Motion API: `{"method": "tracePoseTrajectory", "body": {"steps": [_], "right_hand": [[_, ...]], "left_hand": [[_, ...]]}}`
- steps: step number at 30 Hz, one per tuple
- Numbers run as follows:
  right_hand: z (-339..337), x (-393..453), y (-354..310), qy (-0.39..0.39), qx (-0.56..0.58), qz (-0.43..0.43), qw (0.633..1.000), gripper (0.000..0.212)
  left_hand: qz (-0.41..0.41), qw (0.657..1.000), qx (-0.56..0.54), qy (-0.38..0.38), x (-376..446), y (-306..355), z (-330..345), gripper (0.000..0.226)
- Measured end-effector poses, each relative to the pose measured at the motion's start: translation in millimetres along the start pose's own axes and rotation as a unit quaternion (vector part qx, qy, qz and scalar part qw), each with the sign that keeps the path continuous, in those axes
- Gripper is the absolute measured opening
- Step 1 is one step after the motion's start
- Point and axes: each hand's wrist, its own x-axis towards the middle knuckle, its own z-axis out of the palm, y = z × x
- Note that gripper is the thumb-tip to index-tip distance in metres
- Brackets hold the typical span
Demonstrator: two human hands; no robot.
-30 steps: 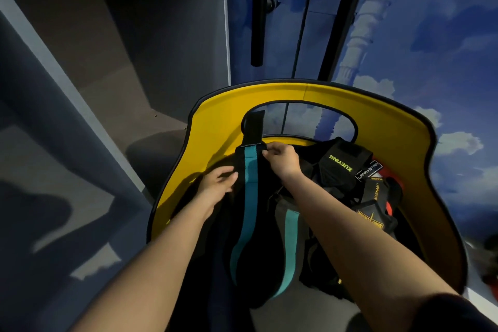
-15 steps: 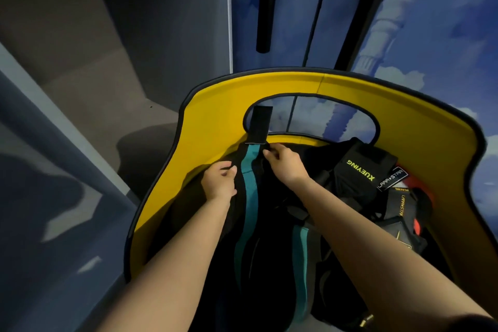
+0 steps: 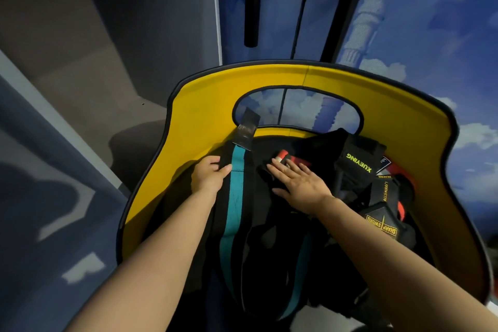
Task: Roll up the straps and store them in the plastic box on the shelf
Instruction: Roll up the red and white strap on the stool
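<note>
The right hand (image 3: 301, 183) has let go of the teal strap (image 3: 234, 197) and now lies flat on the pile, fingers spread, while the left hand (image 3: 208, 178) pinches it alone, so rolling has not begun.

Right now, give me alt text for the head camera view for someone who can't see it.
A person's left hand grips a black strap with a teal stripe inside a yellow bin, while the right hand lies flat with straight fingers on a pile of black straps. An open shelf stands to the left.
</note>
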Motion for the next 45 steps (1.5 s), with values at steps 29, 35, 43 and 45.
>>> {"method": "tracePoseTrajectory", "body": {"steps": [29,35,43,45], "right_hand": [[-34.1,-76.9,-28.9,0.035,0.307,-0.055,0.950,0.036],[-35.9,-108.9,-70.6,-0.006,0.375,0.016,0.927,0.050],[-51.2,-123.3,-93.8,0.049,0.468,0.020,0.882,0.036],[-56.0,-118.6,-96.9,0.084,0.531,0.032,0.843,0.030]], "left_hand": [[-0.098,0.899,0.232,-0.359,-65.3,-17.3,-60.9,0.055],[-0.134,0.936,-0.070,-0.319,-98.3,-35.9,-64.3,0.055],[0.016,0.973,-0.202,-0.115,-109.7,11.2,-56.8,0.048],[0.016,0.963,-0.223,-0.150,-112.2,18.7,-59.3,0.045]]}}
